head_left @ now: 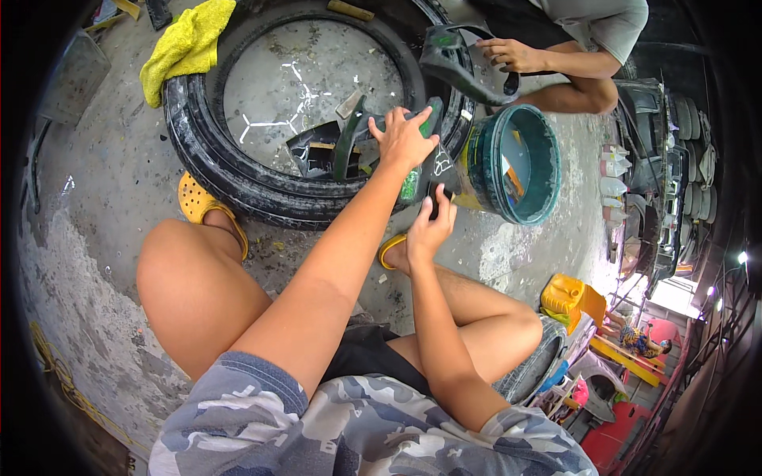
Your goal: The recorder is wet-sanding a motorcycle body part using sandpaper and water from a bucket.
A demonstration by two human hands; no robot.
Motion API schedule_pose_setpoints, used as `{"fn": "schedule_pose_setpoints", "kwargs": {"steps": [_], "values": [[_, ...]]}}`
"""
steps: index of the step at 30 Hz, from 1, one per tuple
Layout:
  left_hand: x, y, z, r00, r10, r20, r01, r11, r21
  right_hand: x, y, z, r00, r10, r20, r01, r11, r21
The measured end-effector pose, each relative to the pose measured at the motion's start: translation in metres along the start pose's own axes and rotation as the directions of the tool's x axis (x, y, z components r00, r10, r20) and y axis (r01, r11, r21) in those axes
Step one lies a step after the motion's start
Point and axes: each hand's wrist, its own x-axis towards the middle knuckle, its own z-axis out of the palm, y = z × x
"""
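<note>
A dark, curved plastic part [432,164] with green patches and white marks rests on the near right side of a large black tyre [190,151]. My left hand [405,141] lies palm down on it, fingers spread. Just below, my right hand [432,220] is closed around a small black block [439,195] at the part's near edge; how far the block touches the part I cannot tell. Inside the tyre ring, a dark plastic piece [316,151] leans near an upright dark, curved strip [346,143].
A green bucket [548,159] stands right of the tyre. Beyond it a co-worker's hand [512,55] grips another dark curved part [456,59]. A yellow towel [186,47] drapes over the tyre's far left. Bottles [613,186] and a yellow jug [563,295] sit farther right.
</note>
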Motion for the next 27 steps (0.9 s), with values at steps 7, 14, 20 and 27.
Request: {"fn": "schedule_pose_setpoints", "kwargs": {"steps": [7, 14, 20, 27], "values": [[-0.002, -0.001, 0.004, 1.000, 0.013, -0.013, -0.013, 1.000, 0.001, -0.001, -0.009, -0.004, 1.000, -0.003, 0.011, 0.002, 0.997, 0.074], [-0.002, -0.004, 0.008, 0.999, 0.013, -0.041, -0.013, 1.000, -0.009, -0.024, 0.003, 0.000, 0.986, -0.162, -0.029, 0.163, 0.985, 0.063], [-0.001, -0.004, 0.007, 0.998, 0.023, -0.060, -0.023, 1.000, -0.006, -0.010, 0.001, 0.008, 0.997, -0.023, -0.068, 0.033, 0.989, 0.142], [0.000, -0.003, 0.003, 0.996, 0.033, -0.082, -0.036, 0.999, -0.033, 0.020, -0.009, 0.009, 0.999, -0.003, -0.045, 0.009, 0.991, 0.136]]}}
